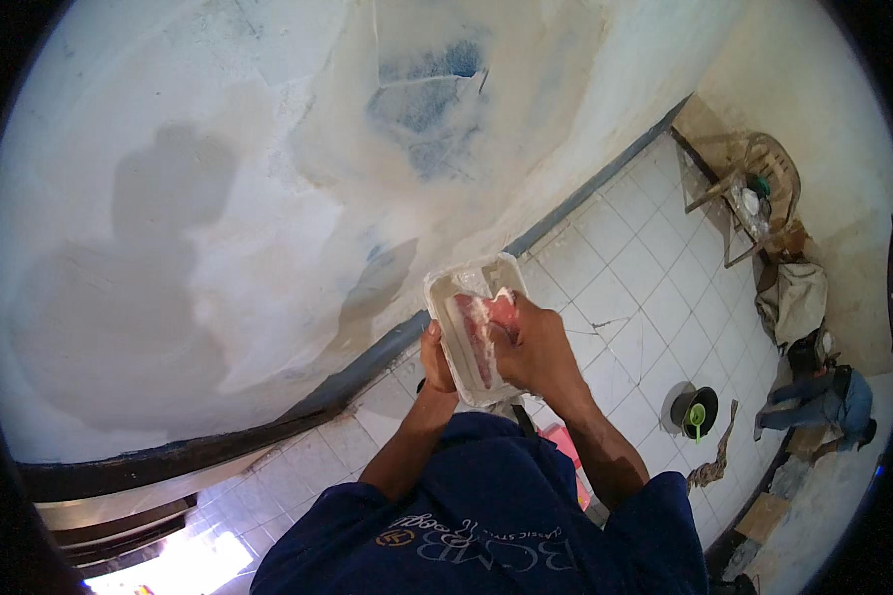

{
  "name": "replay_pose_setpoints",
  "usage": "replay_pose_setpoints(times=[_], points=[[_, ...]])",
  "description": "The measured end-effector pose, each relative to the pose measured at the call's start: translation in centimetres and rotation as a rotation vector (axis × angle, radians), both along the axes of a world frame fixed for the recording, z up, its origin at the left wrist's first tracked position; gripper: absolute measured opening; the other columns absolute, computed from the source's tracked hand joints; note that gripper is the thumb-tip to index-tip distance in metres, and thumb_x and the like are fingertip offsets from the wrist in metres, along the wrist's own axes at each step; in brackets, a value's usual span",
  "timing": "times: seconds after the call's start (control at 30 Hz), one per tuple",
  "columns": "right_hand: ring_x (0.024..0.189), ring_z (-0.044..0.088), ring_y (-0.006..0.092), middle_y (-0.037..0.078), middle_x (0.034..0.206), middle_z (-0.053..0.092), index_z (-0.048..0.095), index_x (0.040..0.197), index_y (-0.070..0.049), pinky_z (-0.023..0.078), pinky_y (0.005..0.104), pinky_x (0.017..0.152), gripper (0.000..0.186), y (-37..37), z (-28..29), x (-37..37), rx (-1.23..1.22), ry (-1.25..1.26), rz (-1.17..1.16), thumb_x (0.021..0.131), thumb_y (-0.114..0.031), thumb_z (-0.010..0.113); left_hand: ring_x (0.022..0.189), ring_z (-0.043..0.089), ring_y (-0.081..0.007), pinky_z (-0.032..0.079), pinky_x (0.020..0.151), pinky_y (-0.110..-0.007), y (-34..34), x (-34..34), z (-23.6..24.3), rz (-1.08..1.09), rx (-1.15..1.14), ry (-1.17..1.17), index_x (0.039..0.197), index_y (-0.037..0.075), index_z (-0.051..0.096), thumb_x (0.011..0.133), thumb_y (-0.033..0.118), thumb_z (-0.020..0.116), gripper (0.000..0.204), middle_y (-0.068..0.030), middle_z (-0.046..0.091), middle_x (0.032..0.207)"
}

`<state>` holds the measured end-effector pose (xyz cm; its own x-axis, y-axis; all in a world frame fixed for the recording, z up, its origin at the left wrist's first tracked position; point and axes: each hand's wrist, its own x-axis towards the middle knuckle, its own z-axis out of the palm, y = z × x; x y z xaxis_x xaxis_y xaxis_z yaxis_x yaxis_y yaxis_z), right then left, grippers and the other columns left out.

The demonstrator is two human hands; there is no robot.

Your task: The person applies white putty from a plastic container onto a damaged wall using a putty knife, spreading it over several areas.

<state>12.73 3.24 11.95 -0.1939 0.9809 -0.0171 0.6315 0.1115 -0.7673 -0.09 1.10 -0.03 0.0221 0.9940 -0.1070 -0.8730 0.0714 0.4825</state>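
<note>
Patchy wall point(268, 198); hands point(538, 349) hold tray point(450, 332), red piece point(477, 342); pale lettering point(451, 551) on shirt point(486, 471).

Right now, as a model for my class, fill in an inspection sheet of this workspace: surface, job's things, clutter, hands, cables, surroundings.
Surface: white-tiled floor beside a patchy white wall with a bluish patch.
Job's things: white rectangular tray, held up off the floor; red flat spreader at it, smeared with whitish paste.
Clutter: black bucket with a green dipper inside; crumpled rag near it.
Hands: left hand grips the tray's left side; right hand has its fingers on the spreader.
Cables: nothing seen.
Surroundings: loaded armchair, greyish cloth, and another person in blue at right.
</note>
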Motion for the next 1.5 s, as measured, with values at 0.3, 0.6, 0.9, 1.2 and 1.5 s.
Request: replay_pose_setpoints(times=[0.3, 0.6, 0.9, 1.2, 1.5], points=[[0.069, 0.064, 0.0435, 0.027, 0.072, 0.062, 0.057, 0.099, 0.006, 0.05, 0.0441, 0.062, 0.025, 0.0, 0.3, -0.1, -0.005, 0.019, -0.002, 0.079, -0.008, 0.061, 0.099, 0.061, -0.0267, 0.051, 0.082, -0.04, -0.2, -0.6, -2.0, -0.039, 0.012, -0.037, 0.128, 0.003, 0.05, 0.088, 0.054, 0.049, 0.065, -0.0141, 0.061, 0.11], [0.072, 0.064, 0.044, 0.028, 0.072, 0.062, 0.057, 0.101, 0.007, 0.05, 0.045, 0.063, 0.029, 0.0, 0.2, -0.4, -0.005, 0.022, -0.059, 0.08, -0.011, 0.062, 0.12, 0.051, -0.0323, 0.043, 0.102, -0.047, -0.3, -0.3, -2.1, -0.036, -0.052, -0.035, 0.137, 0.007, 0.043, 0.086, 0.052, 0.053, 0.069, -0.0154, 0.052, 0.131], [0.068, 0.064, 0.0431, 0.027, 0.071, 0.062, 0.056, 0.097, 0.006, 0.05, 0.0437, 0.06, 0.022, -0.4, -0.3, -1.2, 0.044, 0.012, 0.015, 0.079, -0.007, 0.061, 0.12, 0.051, -0.0306, 0.041, 0.103, -0.045, -0.2, 0.0, -2.7, -0.038, -0.003, -0.1, 0.14, 0.008, 0.041, 0.086, 0.058, 0.049, 0.074, -0.0147, 0.05, 0.134], [0.065, 0.063, 0.0385, 0.022, 0.076, 0.064, 0.06, 0.093, 0.0, 0.049, 0.0433, 0.056, 0.016, -0.3, 0.4, 1.4, 0.18, -0.163, -0.135, 0.081, -0.01, 0.059, 0.118, 0.054, -0.0308, 0.043, 0.101, -0.043, -0.8, 0.2, 0.4, -0.115, 0.037, -0.063, 0.139, 0.004, 0.041, 0.088, 0.054, 0.053, 0.073, -0.0157, 0.053, 0.133], [0.069, 0.066, 0.0359, 0.016, 0.079, 0.067, 0.065, 0.101, -0.003, 0.052, 0.0429, 0.061, 0.02, -2.1, 0.4, -0.4, 0.208, -0.239, -0.037, 0.084, -0.012, 0.058, 0.118, 0.053, -0.0297, 0.042, 0.101, -0.043, -1.6, 0.6, 1.2, -0.087, -0.22, -0.011, 0.137, 0.006, 0.043, 0.084, 0.053, 0.058, 0.073, -0.0142, 0.053, 0.131]])
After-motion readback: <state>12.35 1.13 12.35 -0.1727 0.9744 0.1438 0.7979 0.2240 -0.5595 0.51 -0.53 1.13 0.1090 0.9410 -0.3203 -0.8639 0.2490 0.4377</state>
